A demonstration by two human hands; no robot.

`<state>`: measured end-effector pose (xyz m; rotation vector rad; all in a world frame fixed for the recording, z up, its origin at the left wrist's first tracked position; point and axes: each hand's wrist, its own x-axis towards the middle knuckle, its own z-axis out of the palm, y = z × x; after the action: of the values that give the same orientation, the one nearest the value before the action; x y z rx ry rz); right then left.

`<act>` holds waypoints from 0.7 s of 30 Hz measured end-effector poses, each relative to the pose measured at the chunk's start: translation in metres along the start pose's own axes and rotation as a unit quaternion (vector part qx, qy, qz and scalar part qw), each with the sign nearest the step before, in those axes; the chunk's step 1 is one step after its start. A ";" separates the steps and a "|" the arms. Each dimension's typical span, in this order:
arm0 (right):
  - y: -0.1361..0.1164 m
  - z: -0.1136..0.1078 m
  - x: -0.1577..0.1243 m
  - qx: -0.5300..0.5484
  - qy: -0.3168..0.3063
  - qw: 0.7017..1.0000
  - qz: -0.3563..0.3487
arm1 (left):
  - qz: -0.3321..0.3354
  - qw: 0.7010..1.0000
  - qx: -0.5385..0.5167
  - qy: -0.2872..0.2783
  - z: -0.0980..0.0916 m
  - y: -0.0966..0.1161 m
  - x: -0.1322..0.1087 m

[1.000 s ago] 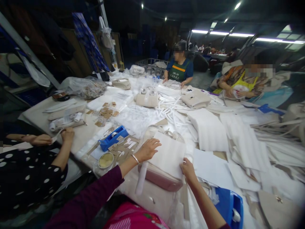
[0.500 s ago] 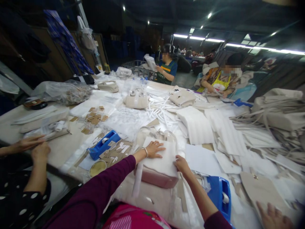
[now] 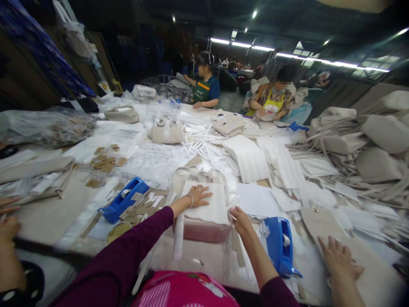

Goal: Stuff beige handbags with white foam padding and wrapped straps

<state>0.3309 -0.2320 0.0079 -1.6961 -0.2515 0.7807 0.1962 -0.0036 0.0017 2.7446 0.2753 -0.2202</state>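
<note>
A pale pink handbag (image 3: 206,229) lies on the table in front of me, its top covered by a white foam sheet (image 3: 207,207). My left hand (image 3: 198,195) rests flat on the foam sheet, fingers spread. My right hand (image 3: 239,219) grips the right edge of the sheet at the bag's corner. The bag's white wrapped handle (image 3: 178,232) hangs down on its left side.
A blue tape dispenser (image 3: 123,204) sits left of the bag, another blue tape dispenser (image 3: 281,244) right of it. A co-worker's hand (image 3: 340,257) presses a beige piece at the lower right. White foam sheets (image 3: 249,157) and beige bags (image 3: 166,132) cover the table; two people sit at the far end.
The view has swung right and my hands have drawn in over the bag. A co-worker's hand has come into view at the lower right.
</note>
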 end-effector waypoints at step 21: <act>-0.045 -0.024 -0.118 -0.163 -0.088 0.971 -0.153 | -0.022 1.000 -0.013 -0.015 0.007 0.009 0.005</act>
<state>0.2675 -0.3030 0.0941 -1.8355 -0.7813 0.6833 0.2024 -0.0139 -0.0028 2.7089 0.3278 -0.2683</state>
